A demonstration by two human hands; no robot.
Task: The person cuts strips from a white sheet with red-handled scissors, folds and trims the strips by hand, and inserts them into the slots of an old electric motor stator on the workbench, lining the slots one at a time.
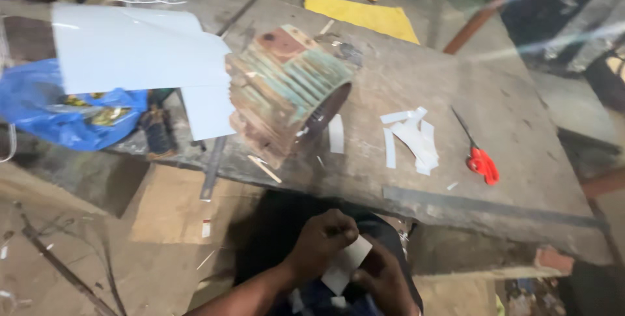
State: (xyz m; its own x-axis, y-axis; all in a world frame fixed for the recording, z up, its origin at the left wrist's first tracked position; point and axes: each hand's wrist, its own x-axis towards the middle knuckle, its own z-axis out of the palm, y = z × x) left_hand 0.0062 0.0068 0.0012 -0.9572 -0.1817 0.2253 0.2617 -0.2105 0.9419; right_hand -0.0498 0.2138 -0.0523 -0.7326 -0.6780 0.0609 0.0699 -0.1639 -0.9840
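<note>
A rough repair workshop — a worn, stained wooden bench (456, 94) carries a rusted, finned electric-motor housing (286, 88) with flaking green paint. Red-handled scissors (480, 158), cut white paper strips (411, 137) and a large white sheet (130, 49) lie around it. A blue plastic bag (58, 111) sits at one end — beneath, a dusty floor (71, 251) littered with scraps and cardboard (172, 208).

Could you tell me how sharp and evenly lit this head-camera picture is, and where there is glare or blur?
Head view: soft overall, with motion smear at the upper right edge; the white sheet is blown out to a flat glare; the workbench is evenly, dimly lit; the left hand and right hand, holding a white paper piece, sit in shadow with little detail.
</note>
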